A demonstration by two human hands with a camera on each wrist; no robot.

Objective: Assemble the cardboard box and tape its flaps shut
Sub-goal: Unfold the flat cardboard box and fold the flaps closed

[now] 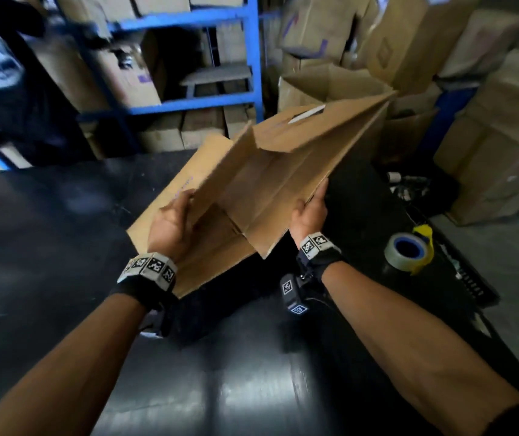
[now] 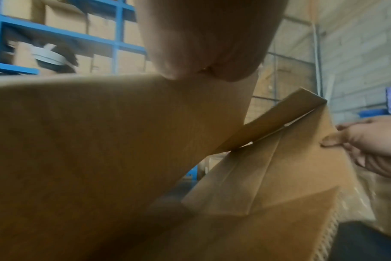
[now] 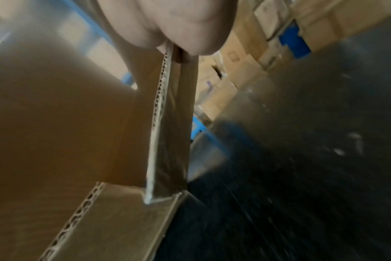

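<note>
Black glossy worktable (image 1: 47, 247) carries the work, with blue steel shelving (image 1: 188, 20) and stacked brown cartons (image 1: 497, 136) behind. Flattened brown corrugated cardboard box (image 1: 283, 171) is held tilted above the table's middle, flaps splayed, its lower panel reaching down toward the tabletop. Left hand (image 1: 173, 225) grips the near left flap edge; right hand (image 1: 310, 212) pinches the near right edge. Grey tape roll with blue core (image 1: 407, 251) lies right of the box, apart from it. Bare tabletop lies to the left.
</note>
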